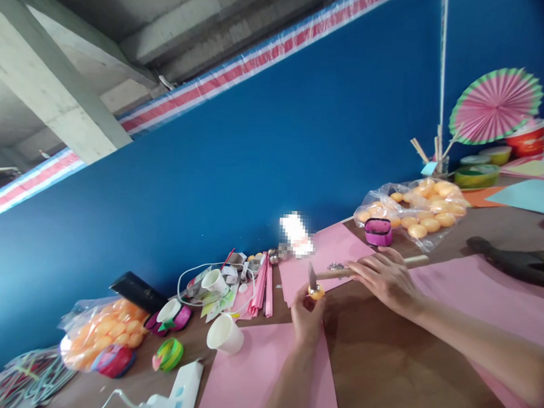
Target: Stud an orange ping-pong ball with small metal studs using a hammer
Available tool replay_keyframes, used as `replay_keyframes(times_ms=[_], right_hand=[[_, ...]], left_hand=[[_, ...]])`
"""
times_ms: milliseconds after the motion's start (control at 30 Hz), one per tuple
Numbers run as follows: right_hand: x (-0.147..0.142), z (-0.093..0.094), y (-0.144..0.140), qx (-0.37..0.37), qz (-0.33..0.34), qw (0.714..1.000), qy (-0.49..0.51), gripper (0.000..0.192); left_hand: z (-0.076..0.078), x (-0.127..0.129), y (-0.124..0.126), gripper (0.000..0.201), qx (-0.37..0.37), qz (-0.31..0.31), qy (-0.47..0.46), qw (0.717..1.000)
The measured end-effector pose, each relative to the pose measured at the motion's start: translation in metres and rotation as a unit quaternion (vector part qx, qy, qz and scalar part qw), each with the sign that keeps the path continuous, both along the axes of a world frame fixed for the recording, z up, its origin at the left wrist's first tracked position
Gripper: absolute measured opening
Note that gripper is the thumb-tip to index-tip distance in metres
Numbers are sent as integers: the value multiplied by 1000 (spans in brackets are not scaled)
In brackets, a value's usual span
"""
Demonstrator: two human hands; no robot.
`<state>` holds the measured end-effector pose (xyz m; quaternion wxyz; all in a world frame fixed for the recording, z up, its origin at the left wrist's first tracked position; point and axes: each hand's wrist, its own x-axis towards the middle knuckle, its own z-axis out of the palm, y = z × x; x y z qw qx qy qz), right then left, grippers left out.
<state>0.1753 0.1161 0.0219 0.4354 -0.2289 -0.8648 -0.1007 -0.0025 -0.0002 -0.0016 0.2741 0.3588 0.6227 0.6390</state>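
Blue wall behind brown counter [382, 365] strewn with pink paper [264, 372]. Left hand [307, 317], fingers clenched round small orange ball [316, 292], steadying it upright. Right hand [386, 278], fingers grasping wooden-handled blade [312, 277], metal tip touching ball top. Bagged smooth round balls [422, 210] near; paper cup [225, 334] tipped over.

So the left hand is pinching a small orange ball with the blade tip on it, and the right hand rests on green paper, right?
Not quite. The head view shows the right hand resting on pink paper, not green. The rest holds: the left hand pinches a small orange ball with the blade tip on it.
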Motion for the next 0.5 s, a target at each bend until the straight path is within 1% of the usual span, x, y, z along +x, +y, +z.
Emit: replay_keyframes(times_ms=[100,267,367,500], right_hand=[[0,1,0,-8,-2,1000,14,31],[-2,0,-2,-4,-4,1000,-9,30],[-2,0,-3,-11,-4,1000,5,30],[-2,3,-6,8,4,1000,-16,31]], left_hand=[[-3,-2,0,47,-13,4,13,1000],[-6,-1,-2,54,-10,19,10,1000],[-5,-1,-2,53,-7,24,5,1000],[-3,0,-1,46,-1,37,10,999]])
